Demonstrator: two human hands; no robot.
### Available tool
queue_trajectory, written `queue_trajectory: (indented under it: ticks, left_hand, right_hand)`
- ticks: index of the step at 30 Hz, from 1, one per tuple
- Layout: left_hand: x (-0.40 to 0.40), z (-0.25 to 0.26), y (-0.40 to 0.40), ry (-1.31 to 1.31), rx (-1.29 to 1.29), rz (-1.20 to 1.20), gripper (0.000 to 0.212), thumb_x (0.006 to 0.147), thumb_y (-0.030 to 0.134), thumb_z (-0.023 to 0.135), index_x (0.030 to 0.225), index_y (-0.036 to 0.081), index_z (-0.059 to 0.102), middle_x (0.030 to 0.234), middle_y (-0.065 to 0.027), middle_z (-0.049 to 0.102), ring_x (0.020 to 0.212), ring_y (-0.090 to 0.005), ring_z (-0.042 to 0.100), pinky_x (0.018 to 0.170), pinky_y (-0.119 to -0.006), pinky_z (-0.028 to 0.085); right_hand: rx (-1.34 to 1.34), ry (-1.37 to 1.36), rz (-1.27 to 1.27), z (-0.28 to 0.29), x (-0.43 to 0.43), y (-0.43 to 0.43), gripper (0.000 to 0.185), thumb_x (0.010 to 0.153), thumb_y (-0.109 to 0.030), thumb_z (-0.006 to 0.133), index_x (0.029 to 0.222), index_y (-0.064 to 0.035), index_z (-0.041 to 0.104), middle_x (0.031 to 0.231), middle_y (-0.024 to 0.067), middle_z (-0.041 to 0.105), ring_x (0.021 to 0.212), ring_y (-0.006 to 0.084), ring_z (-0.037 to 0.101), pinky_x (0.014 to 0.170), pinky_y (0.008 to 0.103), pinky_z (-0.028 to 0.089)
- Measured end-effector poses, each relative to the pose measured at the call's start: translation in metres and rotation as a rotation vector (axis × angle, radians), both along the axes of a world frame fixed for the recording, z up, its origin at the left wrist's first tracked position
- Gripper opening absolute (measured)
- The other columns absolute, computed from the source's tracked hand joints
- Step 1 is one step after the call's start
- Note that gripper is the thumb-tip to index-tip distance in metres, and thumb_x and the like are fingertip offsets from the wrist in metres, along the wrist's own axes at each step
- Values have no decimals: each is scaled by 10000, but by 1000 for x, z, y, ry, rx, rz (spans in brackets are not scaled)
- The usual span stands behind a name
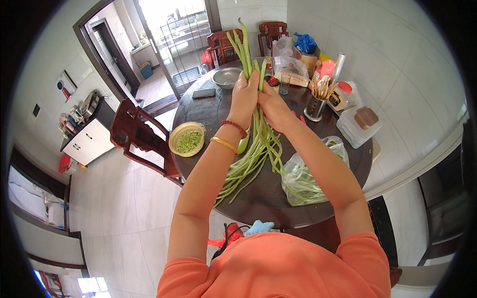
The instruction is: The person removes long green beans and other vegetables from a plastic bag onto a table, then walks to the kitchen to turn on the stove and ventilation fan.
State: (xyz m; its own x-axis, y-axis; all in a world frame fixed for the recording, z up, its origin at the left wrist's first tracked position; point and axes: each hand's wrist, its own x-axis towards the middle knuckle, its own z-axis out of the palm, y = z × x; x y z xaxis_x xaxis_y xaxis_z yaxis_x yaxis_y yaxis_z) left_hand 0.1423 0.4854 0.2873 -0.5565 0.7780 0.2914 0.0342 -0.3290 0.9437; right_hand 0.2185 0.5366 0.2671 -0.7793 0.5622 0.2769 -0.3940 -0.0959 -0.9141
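Both my hands are raised over a round dark wooden table (257, 208), close together on a bunch of long green beans (244, 52). My left hand (244, 95) grips the beans; their tips stick up above it. Right beside it, my right hand (274, 104) is closed around bean ends of the same bunch. More long beans (249, 164) trail down and lie on the table below my wrists. A green vegetable (244, 143), partly hidden by my left wrist, lies by them. Near my right forearm sits a clear plastic bag (302, 186) of green vegetables.
At the left edge stands a yellow plastic basket (177, 134) with chopped green pieces. Farther back are a phone (204, 93) and a metal bowl (223, 78). Chopsticks in a metal holder (316, 108), a red-lidded jar (341, 95) and plastic containers (356, 130) line the right. A wooden chair (141, 141) stands left.
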Motion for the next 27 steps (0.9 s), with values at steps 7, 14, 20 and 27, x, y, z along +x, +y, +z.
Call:
queue_trajectory:
  ticks: [7, 14, 20, 27]
  left_hand:
    - [4, 7, -38, -34, 125, -394, 338, 889, 249, 563, 1093, -16, 514, 1012, -79, 579, 922, -156, 555, 820, -286, 437]
    - [-22, 14, -42, 151, 66, -364, 157, 886, 147, 546, 979, 20, 539, 872, -44, 571, 831, -139, 559, 745, -270, 441]
    - [-48, -9, -52, -131, 245, -231, 105, 893, 128, 535, 946, 42, 509, 860, -48, 572, 860, -157, 564, 798, -306, 438]
    - [-5, -74, -52, -369, 546, -234, 11, 915, 81, 494, 919, 80, 484, 991, -92, 575, 1020, -221, 526, 935, -370, 378]
  right_hand:
    - [3, 199, -44, 89, -8, 11, 226, 848, -195, 598, 999, -47, 518, 801, 31, 525, 714, 135, 506, 672, 275, 448]
    - [398, 60, 21, 102, 4, -11, 318, 862, -200, 578, 1095, 12, 531, 1001, 69, 575, 907, 143, 544, 782, 288, 460]
    - [-185, -170, 173, -36, 73, 14, 505, 907, -453, 453, 1091, 6, 555, 1006, 119, 627, 942, 182, 593, 840, 306, 449]
    - [-851, 239, 379, -118, 30, -51, 468, 915, -461, 424, 1104, -42, 512, 1139, 125, 570, 1075, 238, 529, 935, 363, 396]
